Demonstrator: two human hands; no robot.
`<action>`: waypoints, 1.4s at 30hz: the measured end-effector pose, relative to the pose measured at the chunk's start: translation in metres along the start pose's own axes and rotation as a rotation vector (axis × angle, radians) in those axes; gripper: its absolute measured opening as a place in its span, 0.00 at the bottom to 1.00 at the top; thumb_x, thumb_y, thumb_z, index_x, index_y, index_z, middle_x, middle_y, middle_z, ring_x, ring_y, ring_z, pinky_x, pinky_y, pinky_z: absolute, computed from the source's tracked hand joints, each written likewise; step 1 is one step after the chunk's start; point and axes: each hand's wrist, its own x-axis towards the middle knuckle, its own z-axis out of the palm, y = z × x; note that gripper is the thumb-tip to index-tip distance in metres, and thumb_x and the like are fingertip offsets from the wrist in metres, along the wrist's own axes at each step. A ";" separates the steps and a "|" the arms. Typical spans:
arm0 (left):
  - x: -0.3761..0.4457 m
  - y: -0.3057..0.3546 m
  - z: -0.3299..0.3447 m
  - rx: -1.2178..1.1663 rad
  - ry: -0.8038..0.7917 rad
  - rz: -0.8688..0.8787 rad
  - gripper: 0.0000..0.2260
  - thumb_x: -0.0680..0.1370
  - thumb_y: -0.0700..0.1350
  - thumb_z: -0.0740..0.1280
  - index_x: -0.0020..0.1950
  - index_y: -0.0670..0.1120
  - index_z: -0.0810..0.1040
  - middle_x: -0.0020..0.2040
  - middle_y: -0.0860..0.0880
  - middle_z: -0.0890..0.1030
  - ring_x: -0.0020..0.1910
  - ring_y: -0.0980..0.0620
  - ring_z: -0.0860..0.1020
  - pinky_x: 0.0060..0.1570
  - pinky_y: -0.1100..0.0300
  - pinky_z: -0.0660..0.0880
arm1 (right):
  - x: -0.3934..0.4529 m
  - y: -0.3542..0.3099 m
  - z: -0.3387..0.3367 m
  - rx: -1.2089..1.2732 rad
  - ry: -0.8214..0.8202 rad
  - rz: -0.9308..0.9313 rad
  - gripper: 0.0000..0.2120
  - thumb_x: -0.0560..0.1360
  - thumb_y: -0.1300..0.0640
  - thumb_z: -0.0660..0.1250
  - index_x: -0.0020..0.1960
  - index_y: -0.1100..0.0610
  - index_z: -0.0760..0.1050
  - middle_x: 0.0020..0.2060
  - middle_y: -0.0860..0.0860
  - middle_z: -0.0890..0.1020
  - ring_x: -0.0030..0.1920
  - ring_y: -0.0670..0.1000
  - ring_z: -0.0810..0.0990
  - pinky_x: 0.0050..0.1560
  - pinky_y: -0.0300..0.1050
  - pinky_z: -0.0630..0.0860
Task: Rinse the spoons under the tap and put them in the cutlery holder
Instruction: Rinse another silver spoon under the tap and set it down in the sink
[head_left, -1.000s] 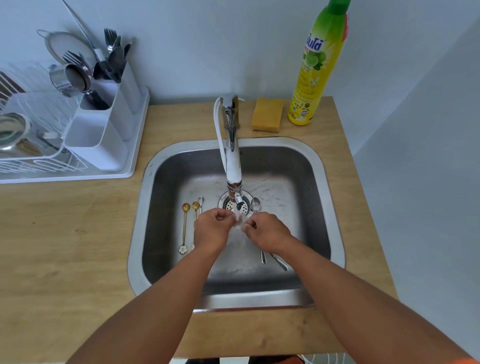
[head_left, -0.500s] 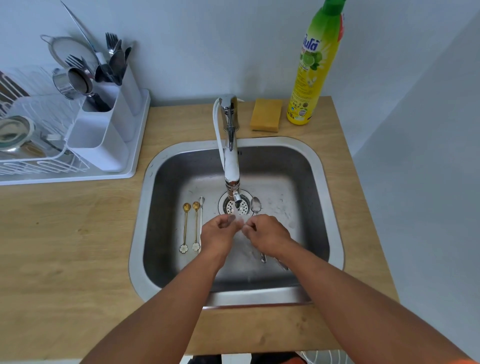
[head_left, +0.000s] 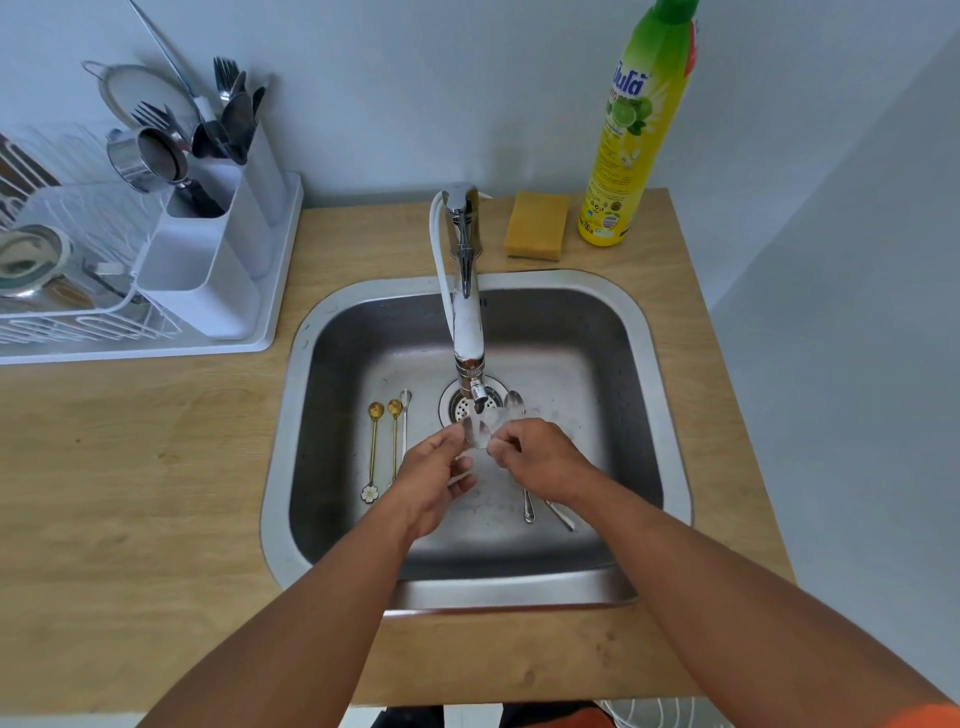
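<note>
While water runs over it, we pinch a shiny metal spoon (head_left: 479, 434) between the fingertips of both hands, its oval bowl directly under the spout. Our left hand (head_left: 434, 475) curls its fingers (head_left: 457, 435) around the handle side, partly closed; our right hand (head_left: 540, 460) closes thumb and forefinger on the bowl's edge. Exactly how the handle sits in our palm is hidden.

To rinse well, we judge it best to turn the bowl slowly in the stream, rubbing both faces, and grip firmly, since wet polished steel is slippery.

Outward from our hands, the chrome tap (head_left: 465, 291) arches over a brushed steel sink (head_left: 670, 415), square with rounded corners. On its wet floor lie two slim gold spoons (head_left: 373, 447) with a silver one just beside them on our left, and more silver spoons (head_left: 529, 509) partly under our right wrist. Well apart, up left on the wooden counter, stands the white plastic cutlery holder (head_left: 208, 260), already holding forks and spoons, in a white wire dish rack (head_left: 78, 322).
</note>
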 end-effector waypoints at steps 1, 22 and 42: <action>0.000 0.002 -0.001 0.022 -0.012 -0.006 0.11 0.85 0.50 0.65 0.58 0.48 0.86 0.41 0.54 0.83 0.33 0.57 0.76 0.40 0.58 0.80 | 0.000 0.000 0.000 -0.007 -0.008 -0.019 0.10 0.80 0.51 0.66 0.43 0.54 0.80 0.38 0.49 0.84 0.42 0.54 0.83 0.49 0.56 0.80; -0.012 0.007 0.004 0.081 -0.162 -0.040 0.13 0.85 0.46 0.65 0.69 0.50 0.80 0.56 0.50 0.83 0.42 0.54 0.76 0.49 0.54 0.77 | 0.004 0.026 -0.007 0.045 -0.013 -0.116 0.10 0.81 0.51 0.66 0.41 0.46 0.78 0.35 0.44 0.80 0.35 0.42 0.75 0.38 0.43 0.72; 0.000 0.022 0.014 0.168 0.133 0.010 0.10 0.82 0.55 0.68 0.46 0.52 0.83 0.37 0.53 0.84 0.38 0.54 0.79 0.46 0.53 0.79 | -0.003 0.011 0.001 0.160 -0.058 -0.155 0.12 0.83 0.53 0.65 0.43 0.52 0.82 0.37 0.44 0.83 0.36 0.39 0.77 0.40 0.38 0.73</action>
